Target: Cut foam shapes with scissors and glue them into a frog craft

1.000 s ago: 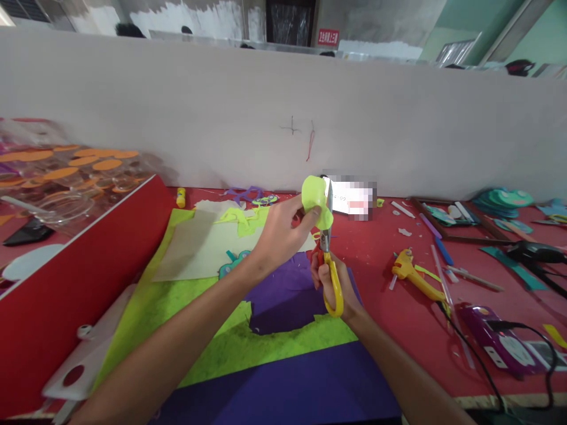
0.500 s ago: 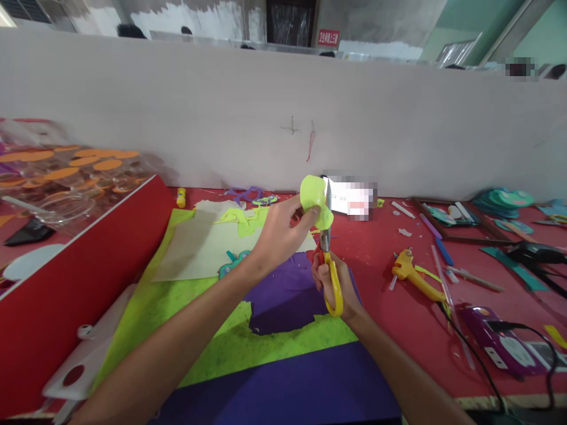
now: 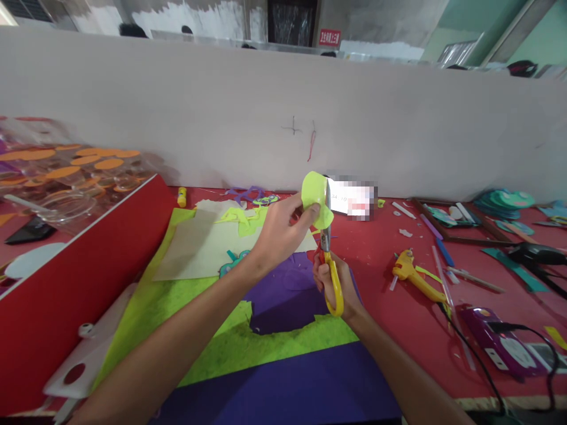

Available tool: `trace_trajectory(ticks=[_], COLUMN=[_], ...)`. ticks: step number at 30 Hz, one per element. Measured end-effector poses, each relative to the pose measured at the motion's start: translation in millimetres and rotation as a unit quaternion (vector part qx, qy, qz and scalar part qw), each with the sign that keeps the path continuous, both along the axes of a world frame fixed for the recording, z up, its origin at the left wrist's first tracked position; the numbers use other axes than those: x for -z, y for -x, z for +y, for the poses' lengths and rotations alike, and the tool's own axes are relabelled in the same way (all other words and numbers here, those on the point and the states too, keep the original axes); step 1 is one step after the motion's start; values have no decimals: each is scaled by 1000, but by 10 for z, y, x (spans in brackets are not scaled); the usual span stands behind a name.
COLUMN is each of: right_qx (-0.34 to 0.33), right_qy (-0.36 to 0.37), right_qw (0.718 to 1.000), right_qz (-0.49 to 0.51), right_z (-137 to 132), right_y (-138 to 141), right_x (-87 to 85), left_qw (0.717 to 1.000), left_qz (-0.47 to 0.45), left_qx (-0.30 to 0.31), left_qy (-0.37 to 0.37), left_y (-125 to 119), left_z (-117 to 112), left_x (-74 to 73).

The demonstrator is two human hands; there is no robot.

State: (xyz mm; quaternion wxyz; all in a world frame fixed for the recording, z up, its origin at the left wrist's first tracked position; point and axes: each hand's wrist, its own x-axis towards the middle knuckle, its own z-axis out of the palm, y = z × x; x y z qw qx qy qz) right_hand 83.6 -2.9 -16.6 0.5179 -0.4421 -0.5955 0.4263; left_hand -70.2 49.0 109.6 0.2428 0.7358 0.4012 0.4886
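While the left hand (image 3: 283,227) pinched the lime piece (image 3: 313,192) above the worktop (image 3: 376,248), the right hand (image 3: 348,289) gripped the scissors (image 3: 326,239) at its edge — clean cutting called for turning the piece, pinch clear of the cut.

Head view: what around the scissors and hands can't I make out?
Head view throughout:
- Yellow-handled metal scissors: part of the blades is hidden by the curved lime-green sheet piece.
- Other handle loop: mostly hidden by the right hand.
- Flat teal cutout: partly covered by the left forearm.
- Bright white screen: lettering blurred and pixelated.
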Motion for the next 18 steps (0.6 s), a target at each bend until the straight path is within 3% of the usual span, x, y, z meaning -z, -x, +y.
trace_trajectory(ticks=[18], right_qx=[16], right_qy=[-2], right_qw=[1000], right_qz=[-23], right_z=[-1], right_y=[0], right_x=[-19], left_qw=[1000], left_qz=[-10], left_qx=[12], left_qy=[-1], left_y=[33], left_z=[2], left_x=[-34])
